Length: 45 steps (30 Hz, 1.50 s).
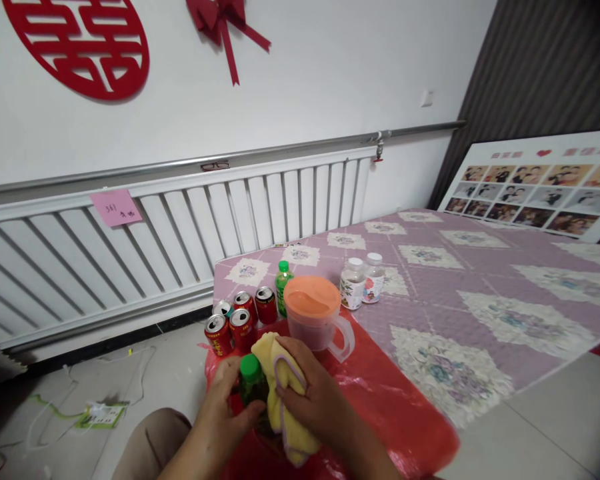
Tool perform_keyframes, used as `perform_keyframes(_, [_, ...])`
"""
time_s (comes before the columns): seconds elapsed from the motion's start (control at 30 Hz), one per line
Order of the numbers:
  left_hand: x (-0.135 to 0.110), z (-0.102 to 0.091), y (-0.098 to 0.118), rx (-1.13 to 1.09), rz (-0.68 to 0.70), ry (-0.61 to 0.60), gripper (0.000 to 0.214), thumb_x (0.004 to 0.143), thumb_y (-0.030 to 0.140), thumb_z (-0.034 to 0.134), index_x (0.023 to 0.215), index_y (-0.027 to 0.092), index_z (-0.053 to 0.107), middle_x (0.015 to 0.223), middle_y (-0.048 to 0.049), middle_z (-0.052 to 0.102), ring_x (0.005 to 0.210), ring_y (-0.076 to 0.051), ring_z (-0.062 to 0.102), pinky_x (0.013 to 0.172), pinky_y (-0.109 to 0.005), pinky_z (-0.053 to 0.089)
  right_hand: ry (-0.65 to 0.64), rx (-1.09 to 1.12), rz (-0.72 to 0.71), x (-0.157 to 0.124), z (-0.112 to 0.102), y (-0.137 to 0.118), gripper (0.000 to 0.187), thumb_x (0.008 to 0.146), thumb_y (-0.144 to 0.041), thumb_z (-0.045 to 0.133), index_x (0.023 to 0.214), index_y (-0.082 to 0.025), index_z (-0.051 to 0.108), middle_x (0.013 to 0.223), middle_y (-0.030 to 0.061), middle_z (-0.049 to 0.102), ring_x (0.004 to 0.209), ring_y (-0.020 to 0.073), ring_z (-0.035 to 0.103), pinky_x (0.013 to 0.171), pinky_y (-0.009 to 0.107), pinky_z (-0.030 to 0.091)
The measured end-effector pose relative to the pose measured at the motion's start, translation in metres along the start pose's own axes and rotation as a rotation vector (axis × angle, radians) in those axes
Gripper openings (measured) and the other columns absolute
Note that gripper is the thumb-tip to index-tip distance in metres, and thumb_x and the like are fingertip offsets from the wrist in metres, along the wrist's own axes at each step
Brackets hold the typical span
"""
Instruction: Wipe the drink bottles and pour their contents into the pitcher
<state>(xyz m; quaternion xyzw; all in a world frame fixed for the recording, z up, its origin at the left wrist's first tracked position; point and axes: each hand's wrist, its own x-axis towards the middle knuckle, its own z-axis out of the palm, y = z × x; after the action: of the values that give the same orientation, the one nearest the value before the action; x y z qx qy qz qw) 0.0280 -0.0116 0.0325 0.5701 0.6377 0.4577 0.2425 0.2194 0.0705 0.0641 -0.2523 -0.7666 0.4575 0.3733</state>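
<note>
My left hand [225, 407] is wrapped round a green-capped drink bottle [251, 371], held upright over the red plastic sheet [395, 413]. Bunched in my right hand [307, 380] is a yellow cloth [297, 437] with a purple edge, pressed against the bottle's right side. The bottle's lower part is mostly hidden by my hands and the cloth. Just beyond them stands a clear plastic pitcher [307, 330] with an orange lid. To its left are several opened drink cans [241, 321] and another green-capped bottle [282, 287].
Two white-capped clear bottles [353, 287] stand right of the pitcher on the purple floral tablecloth [430, 300]. A white radiator [265, 207] runs along the wall behind. Cords and a green-white packet [100, 415] lie on the floor at left. A photo board [535, 157] leans at the far right.
</note>
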Motion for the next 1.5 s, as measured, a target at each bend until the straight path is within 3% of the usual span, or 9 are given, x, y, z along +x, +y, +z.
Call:
perform_keyframes(0.17, [0.002,-0.006,-0.003,-0.150,-0.061,-0.050,0.060,0.070,0.024,0.067,0.128,0.020,0.054,0.131,-0.0116,0.058,0.119,-0.030,0.057,0.103,-0.043,0.047,-0.103,-0.029,0.141,-0.001,-0.003,0.011,0.062,0.073,-0.010,0.058,0.134,-0.025,0.053,0.132,0.0068,0.060,0.120,0.0235,0.056,0.104,0.040,0.042])
perform_keyframes(0.3, [0.001,-0.006,-0.005,-0.206,-0.066,-0.117,0.058,0.071,0.024,0.066,0.127,0.019,0.052,0.124,-0.0106,0.064,0.116,-0.027,0.060,0.103,-0.039,0.047,-0.163,-0.064,0.148,-0.003,-0.005,0.015,0.054,0.075,-0.014,0.059,0.127,-0.031,0.060,0.121,0.0037,0.066,0.113,0.0236,0.060,0.099,0.039,0.046])
perform_keyframes(0.5, [-0.002,0.002,-0.006,-0.110,-0.052,-0.029,0.061,0.073,0.025,0.068,0.131,0.022,0.052,0.135,-0.0103,0.056,0.123,-0.029,0.054,0.104,-0.041,0.047,-0.039,-0.053,0.078,-0.003,-0.002,0.022,0.061,0.075,-0.012,0.058,0.134,-0.027,0.052,0.131,0.0052,0.059,0.121,0.0230,0.055,0.104,0.038,0.041])
perform_keyframes(0.6, [0.000,0.003,-0.002,-0.034,-0.007,0.042,0.055,0.069,0.029,0.073,0.122,0.022,0.060,0.128,-0.0109,0.056,0.119,-0.031,0.054,0.095,-0.044,0.052,0.028,-0.017,0.014,-0.003,0.000,0.018,0.063,0.077,-0.012,0.058,0.137,-0.027,0.046,0.137,0.0057,0.054,0.124,0.0220,0.052,0.106,0.036,0.040])
perform_keyframes(0.7, [0.002,0.001,0.004,-0.005,0.018,0.017,0.044,0.069,0.027,0.070,0.112,0.021,0.066,0.118,-0.0105,0.059,0.112,-0.030,0.057,0.089,-0.042,0.054,0.035,-0.002,-0.011,-0.004,0.000,0.013,0.062,0.078,-0.012,0.057,0.138,-0.027,0.044,0.140,0.0060,0.051,0.127,0.0213,0.049,0.107,0.036,0.038])
perform_keyframes(0.93, [0.002,-0.005,0.002,-0.217,-0.067,-0.081,0.062,0.071,0.020,0.064,0.130,0.020,0.046,0.128,-0.0114,0.060,0.113,-0.026,0.061,0.098,-0.039,0.050,-0.148,-0.075,0.143,-0.007,-0.006,0.014,0.061,0.075,-0.014,0.058,0.134,-0.026,0.053,0.129,0.0062,0.061,0.119,0.0234,0.056,0.102,0.037,0.043])
perform_keyframes(1.03, [0.003,-0.006,0.000,-0.261,-0.063,-0.138,0.058,0.071,0.017,0.062,0.126,0.019,0.046,0.125,-0.0126,0.062,0.115,-0.026,0.061,0.101,-0.039,0.048,-0.194,-0.127,0.159,-0.009,-0.007,0.018,0.054,0.077,-0.016,0.058,0.129,-0.029,0.058,0.122,0.0053,0.064,0.112,0.0238,0.060,0.097,0.037,0.046])
perform_keyframes(1.33, [0.002,-0.009,0.004,-0.228,-0.049,-0.206,0.058,0.072,0.010,0.055,0.129,0.019,0.047,0.132,-0.0109,0.059,0.126,-0.028,0.053,0.110,-0.043,0.040,0.044,-0.084,-0.086,-0.005,0.002,0.014,0.058,0.084,-0.016,0.055,0.140,-0.026,0.043,0.141,0.0083,0.049,0.130,0.0223,0.046,0.110,0.038,0.037])
perform_keyframes(1.5, [0.002,-0.009,0.004,-0.243,-0.064,-0.227,0.057,0.073,0.010,0.056,0.129,0.019,0.047,0.135,-0.0120,0.058,0.127,-0.029,0.053,0.110,-0.044,0.040,-0.037,-0.092,0.030,-0.006,-0.001,0.014,0.060,0.079,-0.015,0.058,0.136,-0.026,0.049,0.135,0.0072,0.056,0.125,0.0231,0.052,0.107,0.039,0.040])
